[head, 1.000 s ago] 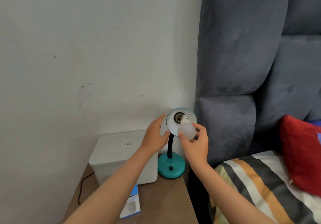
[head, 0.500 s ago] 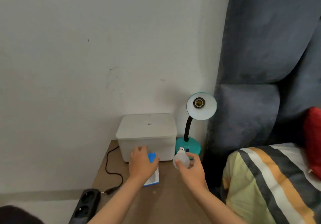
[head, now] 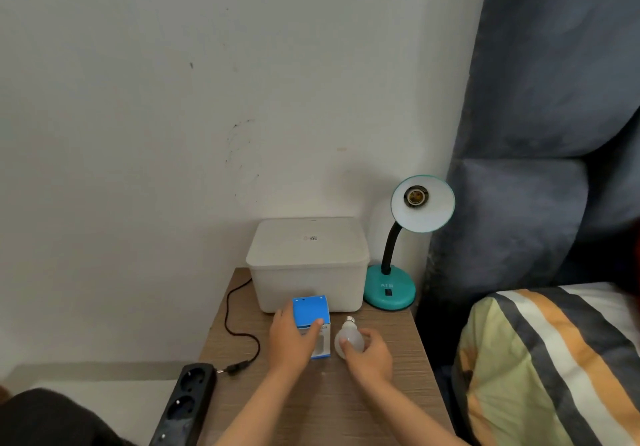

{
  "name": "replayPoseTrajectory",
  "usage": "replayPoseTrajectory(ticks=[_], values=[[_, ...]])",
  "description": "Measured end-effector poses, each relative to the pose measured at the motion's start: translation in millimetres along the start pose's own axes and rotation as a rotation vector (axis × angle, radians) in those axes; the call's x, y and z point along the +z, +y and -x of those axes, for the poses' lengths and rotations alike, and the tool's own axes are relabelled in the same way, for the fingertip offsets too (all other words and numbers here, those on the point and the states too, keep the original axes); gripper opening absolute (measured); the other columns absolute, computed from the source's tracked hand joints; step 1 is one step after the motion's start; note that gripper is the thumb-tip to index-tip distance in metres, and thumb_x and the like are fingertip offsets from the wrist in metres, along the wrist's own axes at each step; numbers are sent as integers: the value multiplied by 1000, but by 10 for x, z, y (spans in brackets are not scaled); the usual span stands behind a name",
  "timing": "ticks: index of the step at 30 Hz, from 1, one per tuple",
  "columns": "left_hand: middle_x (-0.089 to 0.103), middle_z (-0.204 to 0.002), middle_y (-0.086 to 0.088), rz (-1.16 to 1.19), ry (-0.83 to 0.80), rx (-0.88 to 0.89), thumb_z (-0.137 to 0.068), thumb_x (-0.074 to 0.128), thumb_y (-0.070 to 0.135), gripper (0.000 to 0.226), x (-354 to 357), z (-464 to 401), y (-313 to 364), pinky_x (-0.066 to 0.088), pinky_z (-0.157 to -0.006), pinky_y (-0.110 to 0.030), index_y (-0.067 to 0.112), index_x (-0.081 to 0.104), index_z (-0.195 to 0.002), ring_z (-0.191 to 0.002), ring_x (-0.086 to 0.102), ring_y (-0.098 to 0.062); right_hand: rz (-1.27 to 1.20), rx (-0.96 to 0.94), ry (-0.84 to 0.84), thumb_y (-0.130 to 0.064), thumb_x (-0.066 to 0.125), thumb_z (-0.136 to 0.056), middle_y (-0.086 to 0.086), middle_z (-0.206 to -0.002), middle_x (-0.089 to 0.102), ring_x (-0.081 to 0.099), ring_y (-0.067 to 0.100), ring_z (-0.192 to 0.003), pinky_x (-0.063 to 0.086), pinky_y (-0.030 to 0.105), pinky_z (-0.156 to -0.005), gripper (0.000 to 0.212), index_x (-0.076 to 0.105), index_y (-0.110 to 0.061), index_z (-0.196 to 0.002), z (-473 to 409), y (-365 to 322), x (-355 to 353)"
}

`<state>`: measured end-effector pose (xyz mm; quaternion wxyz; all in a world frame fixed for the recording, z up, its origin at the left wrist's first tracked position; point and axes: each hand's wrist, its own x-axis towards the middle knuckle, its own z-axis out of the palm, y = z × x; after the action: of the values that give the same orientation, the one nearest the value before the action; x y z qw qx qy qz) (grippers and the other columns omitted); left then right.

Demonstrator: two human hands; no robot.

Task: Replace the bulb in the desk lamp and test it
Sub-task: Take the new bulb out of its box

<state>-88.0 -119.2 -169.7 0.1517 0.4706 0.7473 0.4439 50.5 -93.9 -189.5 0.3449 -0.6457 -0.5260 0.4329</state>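
1. The wooden nightstand (head: 377,393) is the landmark. At its back stands a white lidded storage box (head: 308,262); the lid is on, so what it holds cannot be told.
2. At the nightstand's back right corner, just right of the storage box, stands the teal desk lamp (head: 389,289). Its shade faces the camera and its socket (head: 415,197) is bare, with no bulb screwed in.
3. Off the nightstand's left front edge lies a black power strip (head: 183,407); the lamp's plug (head: 237,366) rests by it, apparently not pushed in.
4. In front of the storage box, the left hand (head: 291,338) closes around a blue bulb carton (head: 311,324), thumb across its face. Its flaps look shut, so the new bulb is presumably inside.
5. Just right of the carton, the right hand (head: 369,355) has its fingers wrapped around the white bulb (head: 348,340), screw base pointing toward the storage box, glass low over the wood.
6. To do this well: lay the bulb down gently where it cannot roll off, then steady the carton and open one end flap.
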Motion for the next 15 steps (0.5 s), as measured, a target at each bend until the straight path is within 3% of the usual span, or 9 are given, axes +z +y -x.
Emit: replayPoseTrajectory(ticks=[7, 12, 15], values=[[59, -102, 1, 95, 64, -47, -73, 74, 32, 44, 39, 30, -16, 49, -74, -30, 17, 55, -110, -95, 56, -15, 112, -72, 12, -33, 69, -78, 7, -129, 51, 49, 27, -119, 45, 39, -93, 60, 46, -19, -131, 11, -34, 33], [56, -103, 1, 130, 68, -95, -71, 75, 38, 49, 49, 49, -40, 51, -72, -28, 18, 49, -108, -92, 56, -13, 141, -543, 40, -19, 60, -86, -2, -113, 59, 53, 12, -108, 38, 16, -88, 31, 57, -14, -117, 104, -126, -103], [57, -101, 2, 130, 83, -95, -69, 78, 38, 52, 37, 48, -59, 47, -71, -24, 17, 50, -107, -90, 56, -12, 145, -611, -56, -12, 55, -88, -5, -108, 60, 55, 4, -99, 43, 10, -86, 28, 59, -13, -115, 100, -248, -100]])
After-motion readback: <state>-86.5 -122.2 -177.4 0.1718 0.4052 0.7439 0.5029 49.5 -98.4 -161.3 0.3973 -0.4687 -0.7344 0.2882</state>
